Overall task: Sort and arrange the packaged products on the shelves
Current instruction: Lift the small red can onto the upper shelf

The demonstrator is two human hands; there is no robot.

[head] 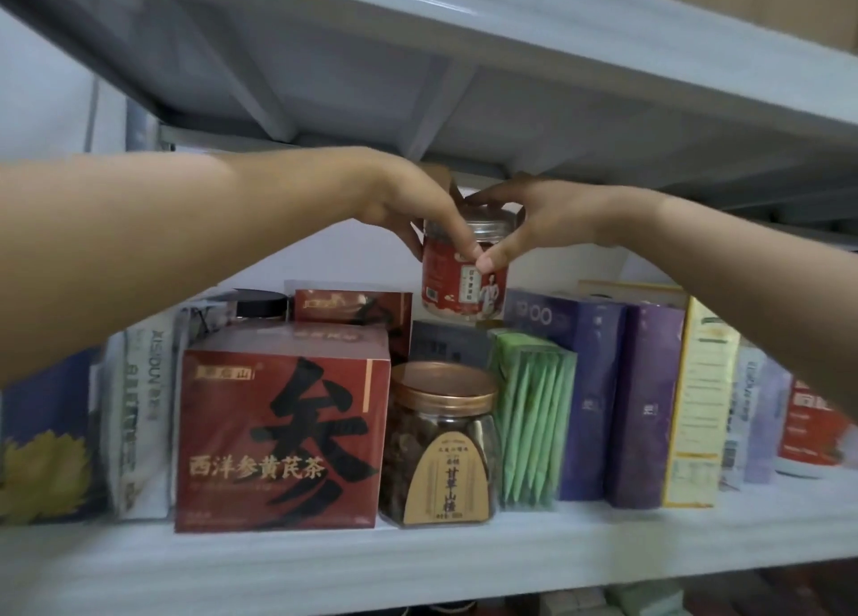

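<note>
Jar with a red label and clear lid is gripped by both hands at the back of the white shelf. The left hand curls round its left side, the right hand round lid and right side. Its contents cannot be made out. In front, a copper-lidded clear jar of dark dried pieces is labelled 甘草山楂. The red box beside it reads 西洋参黄芪茶, and green sachets fill a clear pack.
</note>
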